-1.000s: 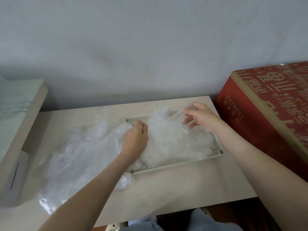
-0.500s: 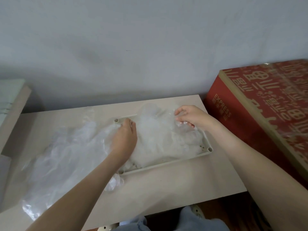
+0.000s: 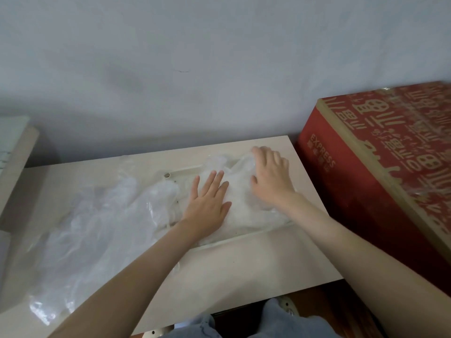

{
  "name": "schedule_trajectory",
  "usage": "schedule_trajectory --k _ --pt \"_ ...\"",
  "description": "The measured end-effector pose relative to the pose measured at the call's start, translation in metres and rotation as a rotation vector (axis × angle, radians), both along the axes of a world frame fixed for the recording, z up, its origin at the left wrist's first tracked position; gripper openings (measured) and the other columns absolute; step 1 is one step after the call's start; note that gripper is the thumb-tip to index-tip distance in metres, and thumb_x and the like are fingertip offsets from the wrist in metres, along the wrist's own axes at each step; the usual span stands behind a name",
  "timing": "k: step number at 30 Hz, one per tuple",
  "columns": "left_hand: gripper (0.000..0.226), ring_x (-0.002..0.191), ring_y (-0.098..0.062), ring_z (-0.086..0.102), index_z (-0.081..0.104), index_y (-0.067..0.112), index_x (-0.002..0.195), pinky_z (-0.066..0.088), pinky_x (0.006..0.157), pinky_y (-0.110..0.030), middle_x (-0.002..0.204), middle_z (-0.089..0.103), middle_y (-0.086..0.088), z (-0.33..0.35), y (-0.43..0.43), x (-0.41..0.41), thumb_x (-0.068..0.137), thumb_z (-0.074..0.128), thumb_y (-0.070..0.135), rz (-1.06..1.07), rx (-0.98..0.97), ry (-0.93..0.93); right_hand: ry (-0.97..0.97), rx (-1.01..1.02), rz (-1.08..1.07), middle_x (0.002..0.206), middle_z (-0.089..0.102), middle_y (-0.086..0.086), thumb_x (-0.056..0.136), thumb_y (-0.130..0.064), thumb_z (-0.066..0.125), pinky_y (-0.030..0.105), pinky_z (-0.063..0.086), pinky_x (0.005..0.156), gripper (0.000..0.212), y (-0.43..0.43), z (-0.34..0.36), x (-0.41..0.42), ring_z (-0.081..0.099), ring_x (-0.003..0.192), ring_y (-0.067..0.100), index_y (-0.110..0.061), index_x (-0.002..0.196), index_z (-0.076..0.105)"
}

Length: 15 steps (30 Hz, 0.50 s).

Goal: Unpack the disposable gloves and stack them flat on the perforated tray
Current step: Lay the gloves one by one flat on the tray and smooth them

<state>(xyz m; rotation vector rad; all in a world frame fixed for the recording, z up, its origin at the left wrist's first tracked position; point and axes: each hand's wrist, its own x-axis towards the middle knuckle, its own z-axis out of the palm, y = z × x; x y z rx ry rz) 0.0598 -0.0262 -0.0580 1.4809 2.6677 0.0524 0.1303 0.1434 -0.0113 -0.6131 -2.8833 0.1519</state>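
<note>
Head view: the disposable gloves (image 3: 244,208) lie as a crumpled whitish heap in the perforated tray (image 3: 181,171), which sits toward the right far corner of the tabletop (image 3: 244,264). The left hand (image 3: 207,203) lies flat on the heap's left side with fingers straight. The right hand (image 3: 271,176) presses its far right part, fingers spread. Neither grasps anything; both palms only bear down. A wide spread of clear film (image 3: 97,228) covers the left half of the tabletop and reaches the tray's left rim; whether it is the bag or more gloves I cannot tell. A red carton (image 3: 366,191) stands just beside the table's right edge. The gloves look featherlight, limp and slick, likely to spring up and slide once pressure lifts, and thin enough to tear. Each is best pinched at the cuff edge, laid down, then smoothed outward with a flat palm.
</note>
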Motion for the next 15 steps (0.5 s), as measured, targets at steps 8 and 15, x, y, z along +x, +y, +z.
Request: schedule_trajectory --k 8,15 --pt "0.082 0.14 -0.028 0.034 0.025 0.007 0.147 0.012 0.116 -0.048 0.153 0.032 -0.011 -0.02 -0.003 0.001 0.094 -0.01 0.06 0.05 0.041 -0.068 -0.281 -0.176 0.243 0.161 0.001 0.009 0.103 -0.036 0.032 0.035 0.0 0.118 0.062 -0.029 -0.036 0.012 -0.003 0.149 0.022 -0.01 0.153 0.005" --pt "0.111 0.147 -0.019 -0.012 -0.007 0.018 0.152 -0.012 0.116 -0.04 0.16 -0.013 -0.004 -0.013 0.0 0.001 0.061 -0.041 0.071 -0.005 -0.017 -0.074 -0.401 -0.226 0.173 0.161 -0.012 0.001 0.101 -0.048 0.026 0.033 -0.009 0.118 0.068 -0.006 -0.041 0.02 -0.014 0.147 0.016 -0.018 0.154 -0.007"
